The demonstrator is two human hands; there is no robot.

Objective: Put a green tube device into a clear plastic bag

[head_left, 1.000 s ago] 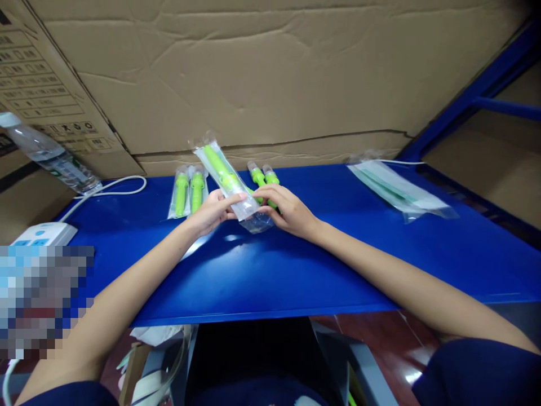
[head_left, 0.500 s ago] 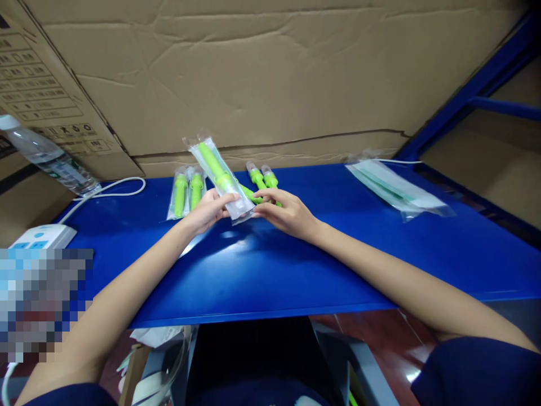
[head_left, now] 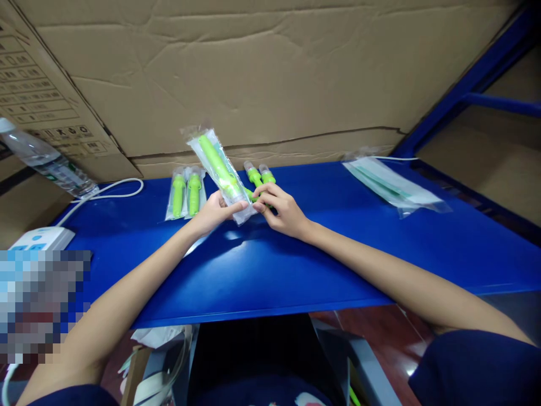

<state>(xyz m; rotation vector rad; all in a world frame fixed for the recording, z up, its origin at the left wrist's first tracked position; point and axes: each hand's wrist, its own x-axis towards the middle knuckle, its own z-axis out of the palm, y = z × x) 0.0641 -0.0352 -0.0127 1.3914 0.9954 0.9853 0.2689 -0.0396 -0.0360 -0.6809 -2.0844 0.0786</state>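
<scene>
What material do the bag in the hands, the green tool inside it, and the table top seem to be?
Bag: thin clear plastic film, glossy and crinkled. Green tool: probably moulded plastic, uniform bright colour. Table top: smooth blue sheet with soft reflections, painted metal or plastic; unclear which.

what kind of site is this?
Likely a packing bench in a warehouse or small workshop: blue shelf-frame table, cardboard cartons stacked behind it, and bagged green items laid in a row beside a stack of empty bags.
</scene>
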